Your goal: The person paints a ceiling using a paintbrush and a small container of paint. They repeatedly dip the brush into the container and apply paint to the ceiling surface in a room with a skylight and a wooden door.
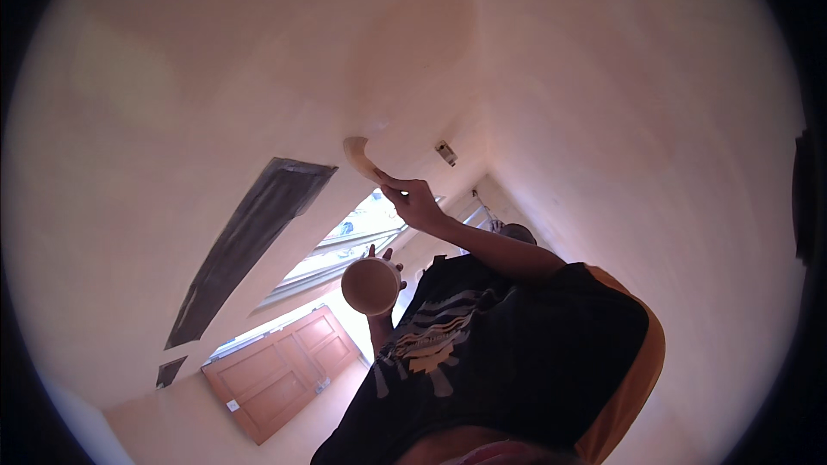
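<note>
My right hand point(415, 204) is raised towards the pale plastered wall and pinches the end of a pale, flat, curved tool point(357, 153). It looks like a paintbrush, but its exact kind is hard to make out. The far end of the tool lies at the wall surface, beside a darker, damp-looking patch point(409, 43). Lower and to the left, my left hand point(400, 269) grips a round pale tub point(371, 286) from behind, its fingers showing around the rim. The tub's open mouth faces me; its inside looks tan.
A small electrical box point(445, 152) sits in the wall right of the tool. Left of my hands run a long dark strip point(250, 250) and a bright window point(345, 241). An orange-brown panelled door point(284, 370) is lower left. A dark rounded shape point(519, 233) shows behind my right arm.
</note>
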Tool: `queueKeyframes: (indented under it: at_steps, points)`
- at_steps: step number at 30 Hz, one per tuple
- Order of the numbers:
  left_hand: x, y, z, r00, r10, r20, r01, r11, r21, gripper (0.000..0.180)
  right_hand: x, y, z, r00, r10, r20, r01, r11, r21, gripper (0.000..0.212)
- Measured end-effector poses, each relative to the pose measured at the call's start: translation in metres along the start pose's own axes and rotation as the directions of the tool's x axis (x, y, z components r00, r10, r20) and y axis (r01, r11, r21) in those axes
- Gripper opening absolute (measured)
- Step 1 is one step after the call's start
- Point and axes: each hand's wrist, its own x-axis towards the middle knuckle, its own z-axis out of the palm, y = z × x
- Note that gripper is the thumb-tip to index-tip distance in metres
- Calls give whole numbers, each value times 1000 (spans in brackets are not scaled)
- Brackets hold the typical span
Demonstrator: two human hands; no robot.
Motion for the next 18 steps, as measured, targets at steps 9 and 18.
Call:
queueKeyframes:
  at_steps: [9, 18]
  points:
    - [-4, -1, 0, 1000, 17, 0, -17, 1000, 19, 95, 59, -19, -120, 994, 93, -50, -94, 995, -27, 35]
    - [-25, 3, -1, 997, 64, -47, -60, 996, 70, 93, 38, -44, -91, 849, 14, -528, 38, 995, 88, 35]
